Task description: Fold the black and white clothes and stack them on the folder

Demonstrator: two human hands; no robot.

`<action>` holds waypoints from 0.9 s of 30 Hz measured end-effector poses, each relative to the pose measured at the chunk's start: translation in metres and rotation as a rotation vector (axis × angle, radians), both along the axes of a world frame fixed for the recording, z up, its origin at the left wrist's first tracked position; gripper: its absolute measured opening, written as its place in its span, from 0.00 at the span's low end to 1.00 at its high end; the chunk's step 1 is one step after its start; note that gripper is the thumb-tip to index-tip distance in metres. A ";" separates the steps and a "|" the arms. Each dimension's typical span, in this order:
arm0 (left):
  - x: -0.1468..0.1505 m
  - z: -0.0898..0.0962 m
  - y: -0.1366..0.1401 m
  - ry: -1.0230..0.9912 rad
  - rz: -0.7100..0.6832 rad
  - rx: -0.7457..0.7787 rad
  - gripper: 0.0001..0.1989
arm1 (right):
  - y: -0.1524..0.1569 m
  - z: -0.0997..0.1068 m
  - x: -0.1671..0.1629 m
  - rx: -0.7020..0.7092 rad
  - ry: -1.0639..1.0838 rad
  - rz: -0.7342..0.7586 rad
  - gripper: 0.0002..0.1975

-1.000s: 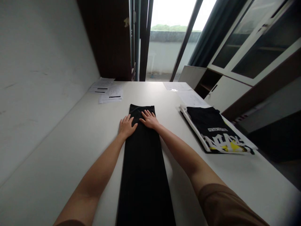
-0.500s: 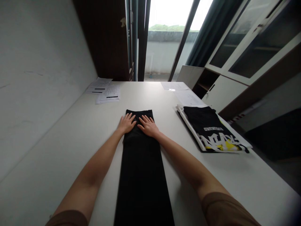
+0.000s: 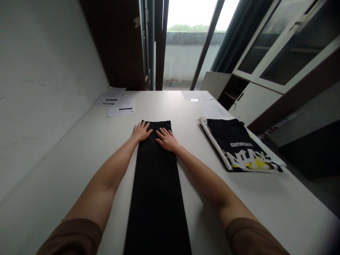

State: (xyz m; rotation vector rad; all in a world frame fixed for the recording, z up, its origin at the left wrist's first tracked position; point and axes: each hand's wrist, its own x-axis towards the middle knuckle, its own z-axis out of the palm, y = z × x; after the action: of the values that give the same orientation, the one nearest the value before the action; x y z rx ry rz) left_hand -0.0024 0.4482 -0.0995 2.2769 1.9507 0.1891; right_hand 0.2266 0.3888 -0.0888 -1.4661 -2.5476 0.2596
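A pair of black trousers (image 3: 158,191), folded into a long narrow strip, lies lengthwise on the white table, its near end running out of view at the bottom. My left hand (image 3: 141,132) rests flat on the far left corner by the waistband, fingers spread. Close to the waistband on the right side, my right hand (image 3: 168,139) lies palm down with its fingers stretched out. Small wrinkles show in the cloth between the hands. Neither hand grips the fabric.
To the right sits a stack of folded clothes (image 3: 233,141), black with white and yellow print on top. Printed papers (image 3: 123,106) lie at the far left of the table (image 3: 106,148), and more sheets (image 3: 212,108) at the far right. A wall (image 3: 47,88) borders the left side.
My left hand has shifted slightly outward to the left and farther up to the corner of the trousers. The near part of the trousers sits slightly farther left. My right hand stays nearly in place.
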 end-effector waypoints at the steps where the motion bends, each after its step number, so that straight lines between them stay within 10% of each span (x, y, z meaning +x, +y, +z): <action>1: 0.000 0.000 0.002 -0.003 0.017 0.001 0.38 | 0.000 0.000 0.000 -0.005 -0.008 -0.011 0.35; 13: -0.012 0.007 0.000 -0.245 0.037 0.161 0.33 | 0.009 0.008 0.007 -0.112 -0.009 -0.032 0.32; 27: -0.019 0.040 -0.218 -0.095 -0.522 0.039 0.33 | 0.035 0.012 -0.001 -0.037 0.050 -0.113 0.32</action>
State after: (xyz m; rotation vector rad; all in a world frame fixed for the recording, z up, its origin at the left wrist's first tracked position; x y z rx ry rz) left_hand -0.0219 0.2299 -0.0595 2.6484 1.2592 0.2695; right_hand 0.2261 0.4242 -0.0765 -1.5891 -2.4236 0.3246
